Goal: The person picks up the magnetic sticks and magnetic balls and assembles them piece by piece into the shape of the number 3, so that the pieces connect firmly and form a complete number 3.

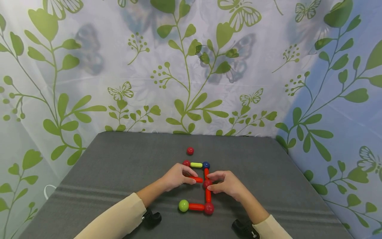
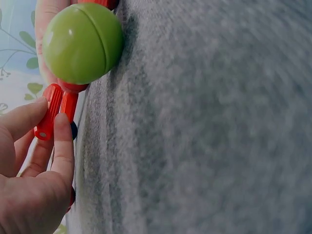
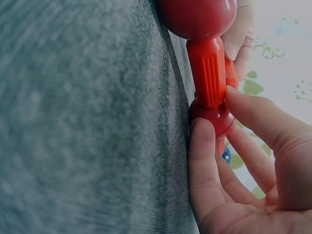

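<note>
My left hand [image 1: 175, 177] pinches a red ridged rod [image 2: 47, 114] between thumb and fingers, its free end pointing at the middle red ball [image 1: 207, 184]. That ball is gripped by my right hand [image 1: 228, 186], thumb on the near side and fingers beyond. Red rods run from it both ways: one back to a blue ball [image 1: 206, 165], the other forward to a red corner ball [image 1: 209, 208]. From this corner a red rod [image 1: 196, 207] leads left to a green ball [image 2: 80, 46]. A yellow-green rod [image 1: 196, 164] joins the blue ball to a red ball [image 1: 186, 163] beside my left fingers.
A loose red ball [image 1: 190, 151] lies behind the structure on the grey cloth-covered table [image 1: 134, 149]. Beyond the table's back edge hangs a curtain [image 1: 143, 99] printed with leaves and butterflies. Black straps with cameras [image 1: 152, 219] sit at both wrists.
</note>
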Motion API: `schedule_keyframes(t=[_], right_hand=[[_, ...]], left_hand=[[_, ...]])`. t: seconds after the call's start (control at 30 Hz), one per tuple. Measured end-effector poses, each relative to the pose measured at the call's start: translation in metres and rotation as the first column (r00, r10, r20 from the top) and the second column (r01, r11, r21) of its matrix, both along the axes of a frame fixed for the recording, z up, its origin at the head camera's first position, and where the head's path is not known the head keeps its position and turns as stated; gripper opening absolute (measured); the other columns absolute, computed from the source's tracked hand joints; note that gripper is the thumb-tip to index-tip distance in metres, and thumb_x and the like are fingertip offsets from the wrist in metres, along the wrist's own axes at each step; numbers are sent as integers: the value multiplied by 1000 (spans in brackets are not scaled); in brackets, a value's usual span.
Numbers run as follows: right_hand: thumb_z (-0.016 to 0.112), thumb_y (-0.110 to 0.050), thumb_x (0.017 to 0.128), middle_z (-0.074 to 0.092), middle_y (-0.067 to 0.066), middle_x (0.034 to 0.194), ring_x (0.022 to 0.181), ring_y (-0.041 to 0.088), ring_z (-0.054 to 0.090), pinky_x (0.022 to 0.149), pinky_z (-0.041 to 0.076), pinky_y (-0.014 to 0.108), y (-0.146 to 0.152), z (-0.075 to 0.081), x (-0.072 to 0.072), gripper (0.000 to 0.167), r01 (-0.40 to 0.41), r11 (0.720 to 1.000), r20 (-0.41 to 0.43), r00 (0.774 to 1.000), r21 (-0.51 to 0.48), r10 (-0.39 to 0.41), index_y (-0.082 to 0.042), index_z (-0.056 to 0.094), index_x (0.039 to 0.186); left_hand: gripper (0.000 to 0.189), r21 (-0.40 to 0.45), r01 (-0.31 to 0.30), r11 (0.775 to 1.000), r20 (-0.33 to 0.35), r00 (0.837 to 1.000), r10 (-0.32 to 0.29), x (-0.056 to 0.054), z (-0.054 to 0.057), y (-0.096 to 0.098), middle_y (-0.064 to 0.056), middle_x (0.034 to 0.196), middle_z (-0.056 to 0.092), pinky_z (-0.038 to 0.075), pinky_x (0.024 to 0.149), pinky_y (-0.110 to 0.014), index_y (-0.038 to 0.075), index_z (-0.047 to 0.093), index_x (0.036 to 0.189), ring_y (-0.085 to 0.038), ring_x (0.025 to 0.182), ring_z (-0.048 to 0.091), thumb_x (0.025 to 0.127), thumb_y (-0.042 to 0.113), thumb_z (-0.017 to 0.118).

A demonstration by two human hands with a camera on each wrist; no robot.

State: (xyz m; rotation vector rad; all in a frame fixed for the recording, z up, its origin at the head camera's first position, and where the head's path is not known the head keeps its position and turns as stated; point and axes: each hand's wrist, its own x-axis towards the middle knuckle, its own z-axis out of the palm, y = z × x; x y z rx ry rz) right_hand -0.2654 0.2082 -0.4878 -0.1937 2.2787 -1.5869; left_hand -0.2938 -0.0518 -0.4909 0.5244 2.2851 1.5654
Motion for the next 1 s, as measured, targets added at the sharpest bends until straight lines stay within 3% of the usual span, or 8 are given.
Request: schedule_keyframes(t=[0.33,0.67,0.87,1.0], right_hand=[[87,-11,81,70,14,121,95,20,72,81,63,38,0,0,1,52,-1,1000,6,1000,-20,1,-2,68,130],[87,-11,81,70,14,119,92,19,73,80,63,37,1,1,0,50,5,1000,10,1000,-16,-5,-2,70,127],[87,-12,81,71,13,118,89,19,74,79,63,37,0,3,1,46,12,1000,11,1000,8,-12,-2,72,123],[88,-13,81,71,12,117,89,19,74,80,63,37,-1,3,1,46,19,1000,18,1000,14,-19,-3,72,123]], left_hand=[[16,-53,-23,998,17,1000,24,0,-2,7,0,100,72,50,72,-31,17,82,96,-19,88,59,82,11,86],[16,-36,-30,999,40,999,31,1,-3,8,-1,101,71,50,71,-30,14,81,96,-19,88,58,81,9,87],[20,-45,12,999,-1,1000,-12,-2,-2,4,0,99,73,52,72,-29,10,80,101,-16,85,63,81,11,87],[25,-1,40,999,-18,999,-40,-12,3,-4,-7,100,76,59,76,-30,2,77,109,-14,84,69,88,15,82]])
